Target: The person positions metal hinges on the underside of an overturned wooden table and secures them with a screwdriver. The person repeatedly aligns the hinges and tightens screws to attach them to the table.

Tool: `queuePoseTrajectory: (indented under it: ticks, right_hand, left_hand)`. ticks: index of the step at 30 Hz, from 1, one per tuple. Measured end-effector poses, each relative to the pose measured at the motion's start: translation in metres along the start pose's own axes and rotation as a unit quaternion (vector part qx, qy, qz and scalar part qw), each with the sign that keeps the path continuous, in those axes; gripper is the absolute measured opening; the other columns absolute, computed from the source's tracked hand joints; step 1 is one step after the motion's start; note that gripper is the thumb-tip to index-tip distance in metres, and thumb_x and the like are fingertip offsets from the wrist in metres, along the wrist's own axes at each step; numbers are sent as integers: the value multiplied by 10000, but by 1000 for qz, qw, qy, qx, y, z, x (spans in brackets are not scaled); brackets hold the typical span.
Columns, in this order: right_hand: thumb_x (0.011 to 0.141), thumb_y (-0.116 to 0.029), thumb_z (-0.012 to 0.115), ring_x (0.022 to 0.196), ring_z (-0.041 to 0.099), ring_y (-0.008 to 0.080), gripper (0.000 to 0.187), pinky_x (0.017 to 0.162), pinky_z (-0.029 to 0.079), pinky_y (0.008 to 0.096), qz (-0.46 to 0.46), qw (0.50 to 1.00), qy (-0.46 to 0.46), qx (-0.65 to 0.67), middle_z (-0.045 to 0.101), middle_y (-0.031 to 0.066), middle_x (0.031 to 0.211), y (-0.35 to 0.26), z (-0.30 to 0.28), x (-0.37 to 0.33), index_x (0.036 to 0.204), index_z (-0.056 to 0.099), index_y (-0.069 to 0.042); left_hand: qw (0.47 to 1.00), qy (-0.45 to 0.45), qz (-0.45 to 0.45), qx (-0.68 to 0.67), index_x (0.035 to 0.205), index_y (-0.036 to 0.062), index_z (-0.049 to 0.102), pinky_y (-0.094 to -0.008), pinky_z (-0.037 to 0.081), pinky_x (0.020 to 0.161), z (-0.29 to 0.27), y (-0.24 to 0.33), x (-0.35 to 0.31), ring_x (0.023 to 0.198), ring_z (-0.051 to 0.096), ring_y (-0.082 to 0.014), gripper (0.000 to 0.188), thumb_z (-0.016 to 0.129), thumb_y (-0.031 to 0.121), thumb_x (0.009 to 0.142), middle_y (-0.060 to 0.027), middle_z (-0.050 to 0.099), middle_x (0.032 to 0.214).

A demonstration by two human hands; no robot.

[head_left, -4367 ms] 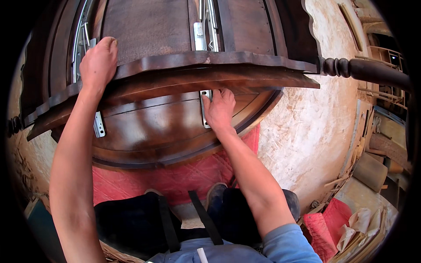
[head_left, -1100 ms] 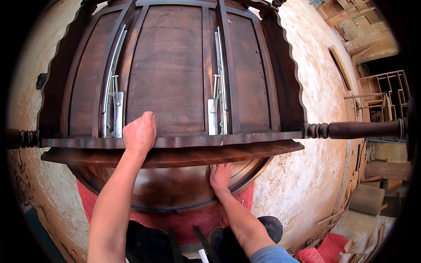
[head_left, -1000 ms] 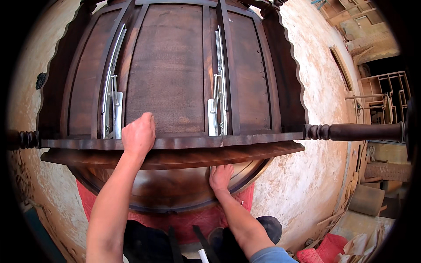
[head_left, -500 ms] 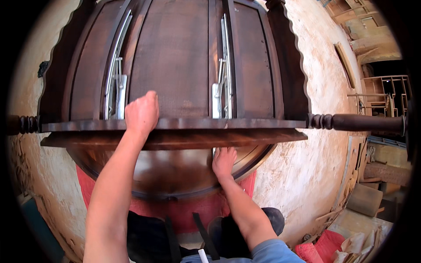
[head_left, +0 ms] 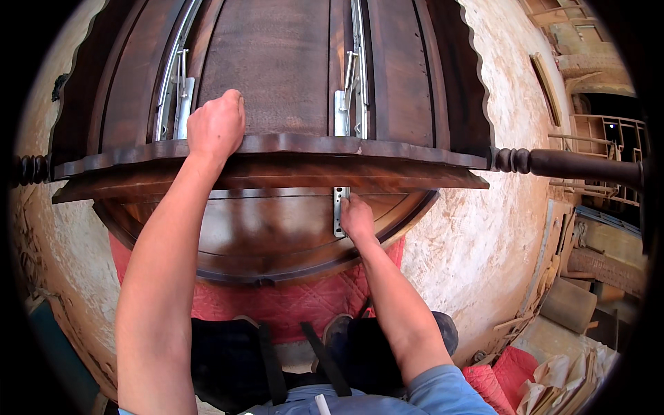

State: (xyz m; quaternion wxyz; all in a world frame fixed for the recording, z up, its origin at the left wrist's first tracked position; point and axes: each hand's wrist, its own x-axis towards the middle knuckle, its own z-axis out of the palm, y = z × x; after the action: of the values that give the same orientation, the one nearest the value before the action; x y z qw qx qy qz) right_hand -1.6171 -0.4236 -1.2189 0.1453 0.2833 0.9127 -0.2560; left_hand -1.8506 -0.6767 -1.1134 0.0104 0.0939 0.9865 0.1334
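A dark brown wooden table lies turned over, with its underside facing me. My left hand (head_left: 216, 124) is closed over the wavy-edged apron board (head_left: 290, 144), its fingertips hidden behind the board. Below that board, my right hand (head_left: 357, 216) is curled against a perforated metal plate (head_left: 339, 225) on the rounded tabletop (head_left: 277, 252). Its fingers touch the plate's right side and are partly hidden. Two metal slide mechanisms with rods, a left one (head_left: 181, 83) and a right one (head_left: 356, 76), run along the underside beyond the apron.
A turned table leg (head_left: 581, 166) sticks out to the right. Red quilted cloth (head_left: 277, 311) lies under the rounded top, near my knees. Wooden frames (head_left: 609, 149) and a pile of scraps and sheets (head_left: 567, 377) stand along the right on the worn floor (head_left: 449, 277).
The table sits higher in the picture, and more of the rounded top shows. The perforated plate beside my right hand has come into clearer sight. My left hand keeps its grip on the apron.
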Motion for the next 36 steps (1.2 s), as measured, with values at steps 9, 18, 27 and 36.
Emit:
queuePoseTrajectory:
  ticks: [9, 18, 27, 36]
  right_hand:
    - [990, -333, 489, 973, 637, 498, 399, 885, 493, 552, 6, 997, -59, -59, 667, 333, 973, -1, -10, 4, 1002, 642, 35]
    - [996, -356, 477, 1003, 644, 486, 421, 917, 496, 557, 21, 993, -82, -85, 674, 318, 1031, 4, -10, 3, 1057, 632, 30]
    - [1012, -338, 472, 941, 650, 492, 409, 873, 505, 556, 3, 996, -44, -83, 673, 325, 964, 3, -2, 1, 984, 616, 44]
    - [1015, -341, 471, 933, 649, 490, 386, 861, 504, 565, 13, 996, -35, -79, 674, 317, 959, -5, -4, 2, 1006, 612, 19]
  left_hand:
    - [1000, 15, 13, -10, 929, 72, 652, -530, 555, 725, -1, -1, -2, 786, 702, -430, 278, 480, 276, 1011, -229, 713, 820]
    - [1000, 21, 9, -20, 891, 75, 640, -520, 556, 701, -1, 2, 0, 761, 702, -420, 228, 490, 217, 988, -213, 711, 793]
    - [999, 27, 13, -21, 882, 67, 633, -515, 555, 689, -1, 1, -2, 752, 703, -412, 235, 499, 226, 992, -203, 713, 789]
    - [999, 26, 6, -23, 878, 66, 634, -517, 555, 695, 1, -2, -3, 758, 702, -417, 235, 508, 230, 990, -209, 713, 795]
